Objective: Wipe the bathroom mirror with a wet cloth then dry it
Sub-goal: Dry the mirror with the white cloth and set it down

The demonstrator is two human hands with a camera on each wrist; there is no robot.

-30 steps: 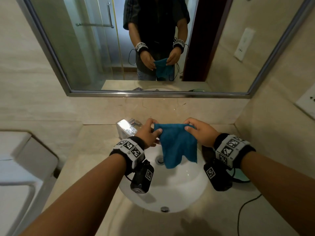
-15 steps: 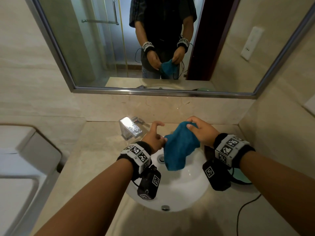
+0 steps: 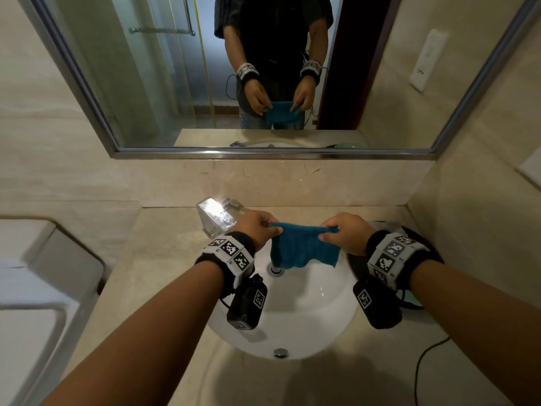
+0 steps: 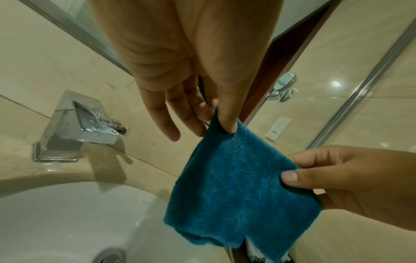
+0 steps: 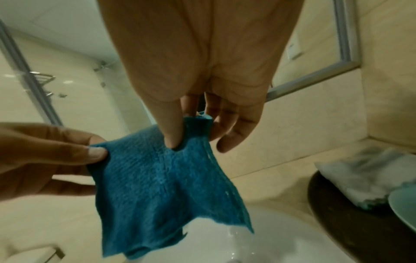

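Your left hand (image 3: 257, 228) and right hand (image 3: 347, 232) each pinch the cloth (image 3: 303, 249) above the basin (image 3: 307, 317), half hiding its drain (image 3: 276, 271).

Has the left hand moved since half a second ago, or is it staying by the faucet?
Yes. The left hand has gone from open beside the blue cloth to pinching its top corner, still just right of the faucet.

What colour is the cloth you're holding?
The cloth is teal blue, clearest in the left wrist view.
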